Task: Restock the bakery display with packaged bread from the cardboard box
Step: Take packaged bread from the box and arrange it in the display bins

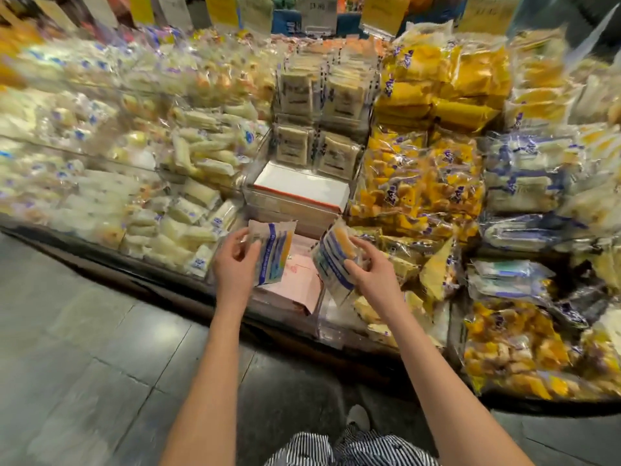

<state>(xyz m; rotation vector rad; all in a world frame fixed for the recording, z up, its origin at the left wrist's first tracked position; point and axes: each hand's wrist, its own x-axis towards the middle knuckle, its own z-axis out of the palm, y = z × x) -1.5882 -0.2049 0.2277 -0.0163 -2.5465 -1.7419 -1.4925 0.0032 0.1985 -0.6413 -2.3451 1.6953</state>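
Edgewise, packet [274, 253] in left grip [235, 262]

Before the display [289, 201], left packet [273, 255] beside right packet [334, 260].

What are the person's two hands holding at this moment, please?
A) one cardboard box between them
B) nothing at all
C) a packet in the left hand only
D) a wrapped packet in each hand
D: the left hand grips a blue-striped packet, and the right hand grips a second packet beside it.
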